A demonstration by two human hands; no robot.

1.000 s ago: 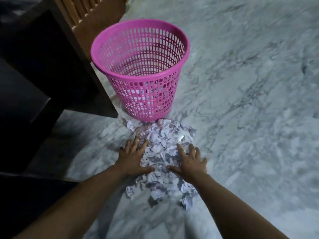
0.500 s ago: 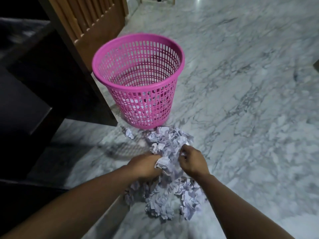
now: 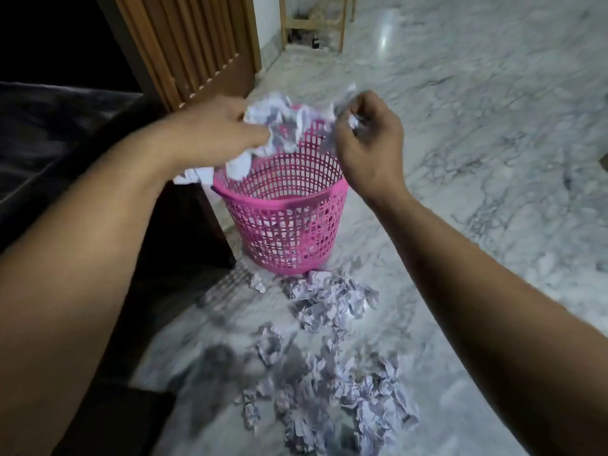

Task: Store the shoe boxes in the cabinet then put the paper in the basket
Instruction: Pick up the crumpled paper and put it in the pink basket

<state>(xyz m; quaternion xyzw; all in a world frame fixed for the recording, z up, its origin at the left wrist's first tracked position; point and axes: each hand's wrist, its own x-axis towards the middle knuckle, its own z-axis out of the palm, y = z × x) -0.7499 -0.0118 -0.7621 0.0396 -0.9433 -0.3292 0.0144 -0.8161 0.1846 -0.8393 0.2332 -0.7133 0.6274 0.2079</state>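
Since the drop needs paper above the opening, both hands hover over the pink basket (image 3: 289, 205) at frame center: left hand (image 3: 210, 133) w/ fingers closed on a crumpled paper wad (image 3: 279, 123), right hand (image 3: 368, 143) pinching smaller scraps. Rest of the paper pile (image 3: 329, 373) sits on the floor (image 3: 477, 159), lower center, just in front of basket.

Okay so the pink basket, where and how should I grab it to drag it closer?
Probably the near rim of the pink basket, taken from above, fingers hooked inside the mesh wall. It stands upright and open-topped, no handle shows, and both hands are full of crumpled paper now.
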